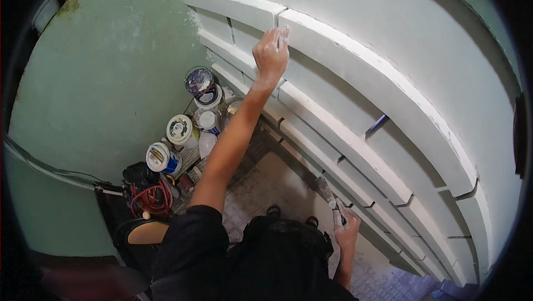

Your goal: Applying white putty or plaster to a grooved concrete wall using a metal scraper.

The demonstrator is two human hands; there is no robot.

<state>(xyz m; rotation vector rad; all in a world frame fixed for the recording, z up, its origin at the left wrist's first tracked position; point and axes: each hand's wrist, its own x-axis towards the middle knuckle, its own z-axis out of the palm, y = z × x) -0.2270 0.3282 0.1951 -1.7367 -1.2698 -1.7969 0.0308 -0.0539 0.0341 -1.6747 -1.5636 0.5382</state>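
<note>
Head view, the only one here: a putty knife (326, 190) is held in the right hand (347, 230), low down near the bottom of the white stepped mouldings (355, 106). The fingers are wrapped tight around the handle, and the grey blade angles up and left toward the lowest band. It's probably a light tool with a thin, slightly springy blade, so it's best gripped by the handle as it is now, not by the metal. The blade and hand look caked in white filler, so the handle could be a bit slick and dusty.

The left hand (270, 52) is stretched up high and pressed against the joint between two moulding blocks, fingers curled with the tips on the white surface. Whether anything small is pinched in it can't be told from here. The knuckles are dusted white.

Down in the corner by the green wall (111, 79), a cluster of paint cans and tubs (183, 129) is stacked beside a coil of red cable (152, 198). A short blue stick (376, 125) pokes out between two bands.
</note>
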